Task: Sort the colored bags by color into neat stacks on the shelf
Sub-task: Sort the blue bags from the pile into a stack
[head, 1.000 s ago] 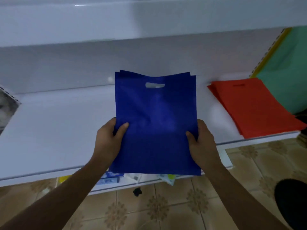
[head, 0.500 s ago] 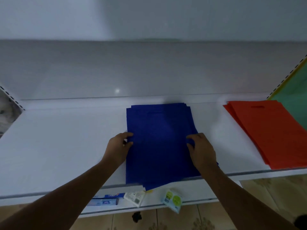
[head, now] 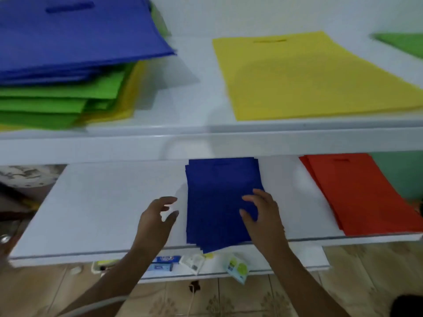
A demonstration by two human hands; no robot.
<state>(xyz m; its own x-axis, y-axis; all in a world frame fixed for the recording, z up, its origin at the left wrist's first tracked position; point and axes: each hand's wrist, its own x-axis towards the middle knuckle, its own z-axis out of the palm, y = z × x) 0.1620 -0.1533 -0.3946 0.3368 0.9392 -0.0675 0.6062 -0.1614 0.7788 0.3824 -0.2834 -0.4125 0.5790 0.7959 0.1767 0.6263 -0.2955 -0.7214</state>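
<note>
Both hands loose, holding nothing, at the blue stack.
Left hand (head: 158,219) beside blue bags (head: 219,202), right hand (head: 263,213) over them, fingers relaxed. Stack lies flat on lower shelf (head: 103,202); red bags (head: 357,193) right; yellow bags (head: 309,74) and mixed pile (head: 68,65) on the shelf above.

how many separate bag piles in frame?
5: mixed pile upper left, yellow upper middle, green upper right (cropped), blue lower middle, red lower right.
</note>
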